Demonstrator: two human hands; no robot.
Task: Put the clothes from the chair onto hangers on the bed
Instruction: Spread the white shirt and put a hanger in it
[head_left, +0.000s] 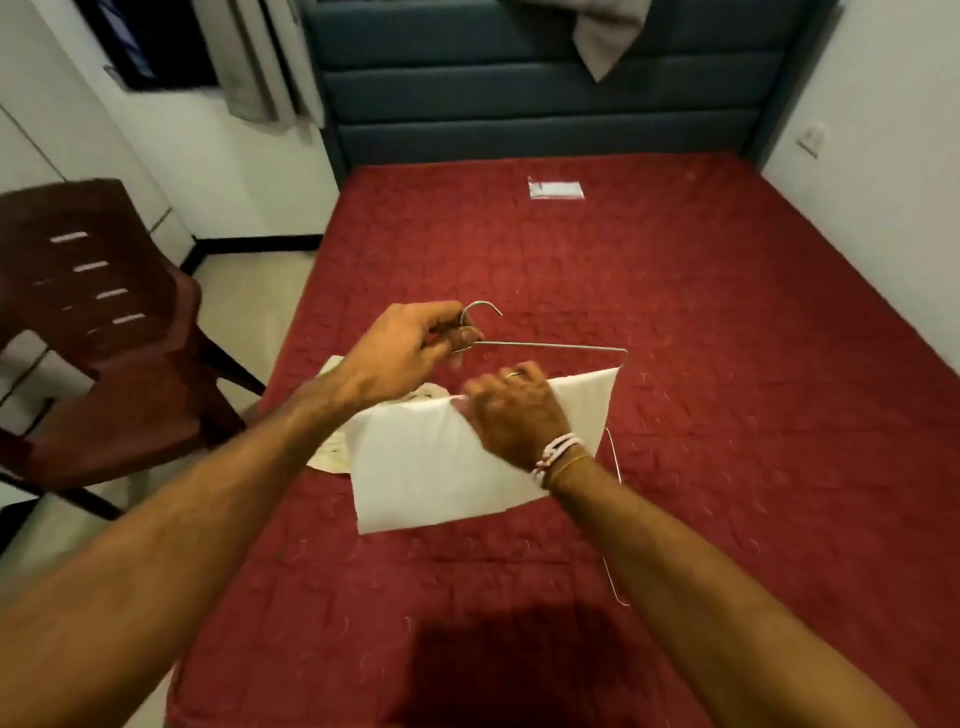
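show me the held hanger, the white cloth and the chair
held hanger (550, 346), head view, on its straight wire arm
white cloth (421, 467), head view, on its flat front panel
chair (124, 410), head view, on its seat

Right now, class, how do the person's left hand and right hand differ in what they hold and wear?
The left hand grips the wire hanger just below its hook; the right hand pinches the white cloth draped on it. The right hand wears a ring, with bracelets at its wrist; the left hand shows neither. Both are raised over the red bed, working on the same hanger.
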